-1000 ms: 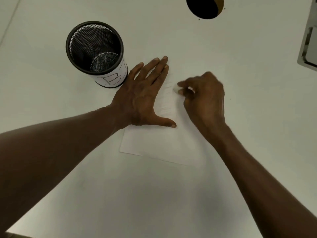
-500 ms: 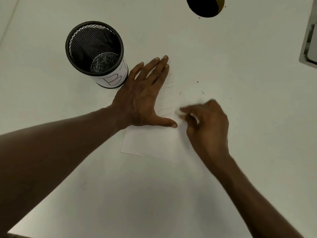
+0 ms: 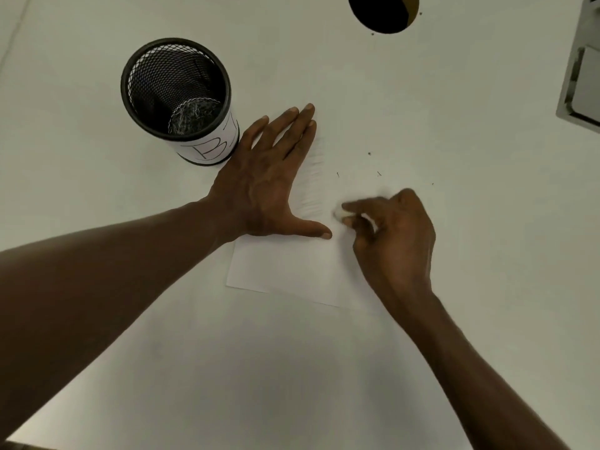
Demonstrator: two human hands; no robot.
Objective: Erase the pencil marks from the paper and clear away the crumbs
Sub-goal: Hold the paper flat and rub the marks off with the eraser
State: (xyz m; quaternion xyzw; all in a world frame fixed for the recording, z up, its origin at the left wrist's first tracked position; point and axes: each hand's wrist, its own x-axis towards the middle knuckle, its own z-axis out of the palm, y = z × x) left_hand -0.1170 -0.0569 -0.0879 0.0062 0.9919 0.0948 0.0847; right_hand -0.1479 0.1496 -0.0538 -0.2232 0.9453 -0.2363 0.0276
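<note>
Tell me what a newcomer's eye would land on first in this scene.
Two bare arms reach in over a white sheet of paper: the left hand lies flat on it, and the right hand pinches a small white eraser against it. A black mesh cup stands upright at upper left, beside the left hand.

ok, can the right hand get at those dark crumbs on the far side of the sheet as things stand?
Probably yes. The right hand, pinching the eraser, sits just short of the crumbs, with only bare paper between. The left hand lies flat off to the side, out of the way.
</note>
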